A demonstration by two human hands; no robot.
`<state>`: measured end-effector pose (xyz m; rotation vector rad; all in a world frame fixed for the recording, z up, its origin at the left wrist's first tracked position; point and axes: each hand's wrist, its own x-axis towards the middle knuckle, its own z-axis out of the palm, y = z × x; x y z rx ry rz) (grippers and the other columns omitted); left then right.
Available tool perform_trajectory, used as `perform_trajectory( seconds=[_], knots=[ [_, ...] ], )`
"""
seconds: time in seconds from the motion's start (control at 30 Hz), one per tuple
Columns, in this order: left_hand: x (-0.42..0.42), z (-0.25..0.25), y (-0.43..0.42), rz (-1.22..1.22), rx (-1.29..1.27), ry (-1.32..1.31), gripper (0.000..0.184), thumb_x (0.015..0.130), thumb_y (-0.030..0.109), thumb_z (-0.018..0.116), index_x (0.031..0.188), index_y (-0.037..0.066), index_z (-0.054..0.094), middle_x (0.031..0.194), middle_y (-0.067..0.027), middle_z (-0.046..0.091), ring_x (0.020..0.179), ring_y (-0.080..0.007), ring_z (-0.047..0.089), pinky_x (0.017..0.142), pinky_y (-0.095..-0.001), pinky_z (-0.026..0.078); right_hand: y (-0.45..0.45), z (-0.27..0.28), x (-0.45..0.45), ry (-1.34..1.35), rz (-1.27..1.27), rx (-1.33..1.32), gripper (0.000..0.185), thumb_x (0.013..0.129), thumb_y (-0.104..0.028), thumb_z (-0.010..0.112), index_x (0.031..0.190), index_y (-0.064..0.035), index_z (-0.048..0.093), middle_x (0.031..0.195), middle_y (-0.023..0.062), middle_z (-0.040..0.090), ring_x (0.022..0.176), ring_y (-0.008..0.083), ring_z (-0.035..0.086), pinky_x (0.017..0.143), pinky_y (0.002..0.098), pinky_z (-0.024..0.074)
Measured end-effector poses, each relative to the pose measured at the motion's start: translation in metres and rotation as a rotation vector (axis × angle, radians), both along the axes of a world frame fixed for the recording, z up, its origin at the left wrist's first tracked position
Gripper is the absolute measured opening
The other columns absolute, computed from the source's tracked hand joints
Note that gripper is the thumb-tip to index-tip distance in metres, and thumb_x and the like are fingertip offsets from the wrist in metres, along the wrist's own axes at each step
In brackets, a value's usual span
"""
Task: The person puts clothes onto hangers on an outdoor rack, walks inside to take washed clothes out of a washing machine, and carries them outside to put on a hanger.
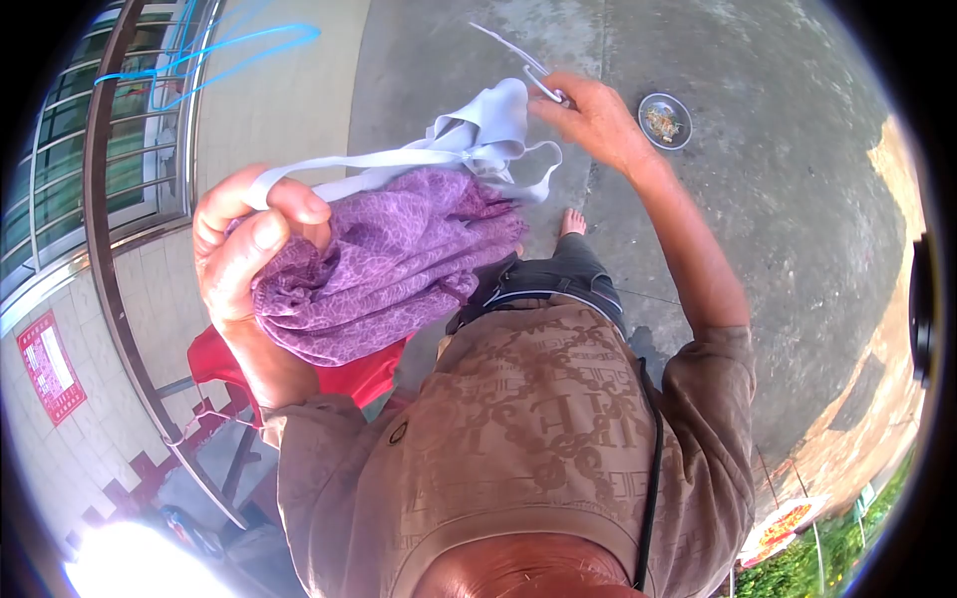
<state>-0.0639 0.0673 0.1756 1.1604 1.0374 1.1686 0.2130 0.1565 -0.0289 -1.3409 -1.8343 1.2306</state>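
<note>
My left hand (244, 234) is closed, with a thin pale strap running over its index finger. The strap belongs to a light grey-lavender garment (488, 110) with a ribbon-like loop at its right end. Beneath it, a bunched purple cloth with a fine pale pattern (399, 259) hangs beside and partly behind the same hand; I cannot tell how firmly the fingers grip it. Farther right, my right hand (593, 120) pinches a white clothes hanger (538, 70), whose thin arm points up and left. A gap separates this hand from the garments.
Blue hangers (214, 60) hang at upper left before a barred window (90, 149). A metal bowl of scraps (665, 122) sits on the concrete floor (758, 229). Red cloth (369, 377) shows below the left hand, near a metal post (110, 259).
</note>
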Motion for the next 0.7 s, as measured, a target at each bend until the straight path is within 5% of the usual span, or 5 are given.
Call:
perform_trajectory(
  seconds=[0.07,0.33,0.43,0.53,0.7],
  knots=[
    [0.007,0.002,-0.002,0.049,0.052,-0.033,0.029,0.079,0.021,0.072,0.078,-0.007,0.063,0.057,-0.0046,0.050,0.046,-0.0090,0.036,0.046,-0.0274,0.022,-0.009,-0.028,0.009,-0.020,-0.032,0.024,0.040,0.090,-0.036,0.062,0.116,-0.0062,0.065,0.096,0.0204,0.070,0.092,0.0316,0.069,0.079,0.0418,0.0522],
    [0.018,0.006,-0.002,0.108,0.134,-0.121,0.024,0.081,0.016,0.068,0.080,-0.008,0.062,0.050,-0.0023,0.044,0.044,-0.0084,0.032,0.045,-0.0273,0.021,-0.051,-0.121,0.036,0.050,-0.113,-0.253,0.035,0.094,-0.024,0.050,0.117,-0.0007,0.061,0.089,0.0161,0.070,0.061,0.0249,0.069,0.065,0.0365,0.0531],
    [-0.003,0.012,0.001,0.026,0.064,-0.063,0.021,0.081,0.014,0.069,0.087,-0.006,0.069,0.075,-0.0139,0.067,0.056,-0.0150,0.055,0.053,-0.0295,0.042,-0.051,-0.131,0.031,0.193,-0.136,-0.318,0.038,0.095,-0.024,0.048,0.120,0.0015,0.061,0.088,0.0133,0.071,0.059,0.0194,0.067,0.063,0.0339,0.0521],
    [-0.023,0.022,0.001,0.011,0.031,0.092,0.020,0.083,0.014,0.069,0.093,-0.003,0.072,0.092,-0.0148,0.071,0.073,-0.0184,0.064,0.069,-0.0300,0.050,-0.049,-0.116,0.012,0.294,-0.129,-0.337,0.040,0.095,-0.026,0.049,0.121,0.0025,0.060,0.088,0.0129,0.070,0.060,0.0176,0.066,0.063,0.0324,0.0516],
    [-0.021,0.019,-0.006,0.117,0.110,0.033,0.022,0.084,0.013,0.068,0.095,-0.006,0.068,0.077,-0.0138,0.067,0.057,-0.0144,0.053,0.054,-0.0288,0.043,-0.024,-0.049,0.017,0.525,-0.211,-0.476,0.045,0.099,-0.034,0.046,0.130,-0.0027,0.056,0.099,0.0107,0.070,0.062,0.0094,0.058,0.052,0.0228,0.0408]
  ],
)
